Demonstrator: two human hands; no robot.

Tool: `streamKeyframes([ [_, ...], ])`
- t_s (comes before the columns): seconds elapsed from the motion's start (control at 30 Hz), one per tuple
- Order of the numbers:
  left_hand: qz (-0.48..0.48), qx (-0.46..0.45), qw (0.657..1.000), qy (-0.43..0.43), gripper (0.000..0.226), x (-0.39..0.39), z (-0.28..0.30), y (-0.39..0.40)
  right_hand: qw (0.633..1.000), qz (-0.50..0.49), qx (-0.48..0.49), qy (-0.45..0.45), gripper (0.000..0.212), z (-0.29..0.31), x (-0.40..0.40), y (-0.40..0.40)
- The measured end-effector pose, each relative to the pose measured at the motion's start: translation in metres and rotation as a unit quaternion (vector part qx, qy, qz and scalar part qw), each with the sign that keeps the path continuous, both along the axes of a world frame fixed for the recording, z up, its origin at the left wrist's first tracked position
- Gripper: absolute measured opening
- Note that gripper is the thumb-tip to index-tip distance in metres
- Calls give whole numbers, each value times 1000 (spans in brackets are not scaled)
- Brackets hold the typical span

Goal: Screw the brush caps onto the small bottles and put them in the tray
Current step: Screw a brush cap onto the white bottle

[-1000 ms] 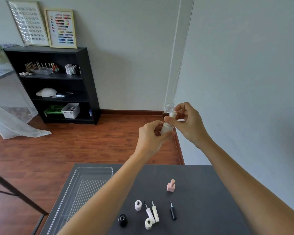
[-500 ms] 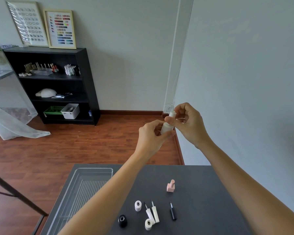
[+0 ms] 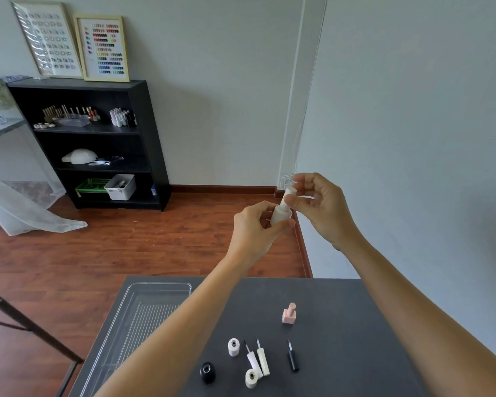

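Observation:
High above the table, my left hand [image 3: 254,229] grips the body of a small white bottle [image 3: 281,215]. My right hand [image 3: 321,206] pinches the white brush cap [image 3: 288,194] that sits on the bottle's neck. On the dark table [image 3: 341,325] below stand a pink capped bottle [image 3: 289,314], a white open bottle [image 3: 233,347], another white open bottle [image 3: 251,378] and a black open bottle [image 3: 207,372]. Two white brush caps [image 3: 258,359] and a black brush cap [image 3: 292,358] lie loose among them. The clear plastic tray [image 3: 143,308] holds nothing I can see.
The table's far edge runs just past the tray, with wooden floor [image 3: 98,253] beyond. A grey wall [image 3: 413,138] stands close on the right. A black shelf unit [image 3: 98,144] stands at the back left, and a dark tripod leg [image 3: 26,325] angles in at the left.
My right hand's fingers have shifted a little around the cap on the bottle. Both hands and the bottle stay in the same place.

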State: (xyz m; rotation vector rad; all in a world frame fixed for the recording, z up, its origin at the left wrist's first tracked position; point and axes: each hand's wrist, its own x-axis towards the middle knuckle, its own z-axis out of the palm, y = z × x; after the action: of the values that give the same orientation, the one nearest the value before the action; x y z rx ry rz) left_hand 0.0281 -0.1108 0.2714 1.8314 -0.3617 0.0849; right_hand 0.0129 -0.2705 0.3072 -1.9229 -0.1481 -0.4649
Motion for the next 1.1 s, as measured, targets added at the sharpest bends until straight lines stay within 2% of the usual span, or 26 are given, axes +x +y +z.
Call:
streamKeyframes([
  [0.13, -8, 9, 1000, -3, 22, 1, -2, -2, 999, 34, -10, 2, 24, -1, 0, 1],
  [0.3, -5, 15, 1000, -3, 18, -2, -11, -4, 1000, -3, -12, 5, 15, -5, -1, 4],
  [0.5, 13, 25, 1000, 4, 18, -7, -31, -1, 998, -54, -37, 12, 14, -25, -3, 15],
  [0.6, 20, 31, 999, 20, 18, -10, -48, 5, 998, -47, -20, 36, 15, -42, -4, 20],
  [0.73, 3, 48, 997, 65, 22, -16, -79, 21, 995, -17, -42, 90, 18, -74, -10, 25],
  [0.9, -43, 121, 982, 141, 37, -23, -123, 47, 985, 4, -81, 149, 15, -127, -18, 37],
  [1.0, -69, 197, 958, 199, 56, -29, -152, 67, 978, -14, -94, 184, 11, -161, -23, 43],
  [1.1, -102, 276, 924, 246, 64, -37, -179, 84, 969, -33, -103, 223, 8, -194, -29, 44],
])
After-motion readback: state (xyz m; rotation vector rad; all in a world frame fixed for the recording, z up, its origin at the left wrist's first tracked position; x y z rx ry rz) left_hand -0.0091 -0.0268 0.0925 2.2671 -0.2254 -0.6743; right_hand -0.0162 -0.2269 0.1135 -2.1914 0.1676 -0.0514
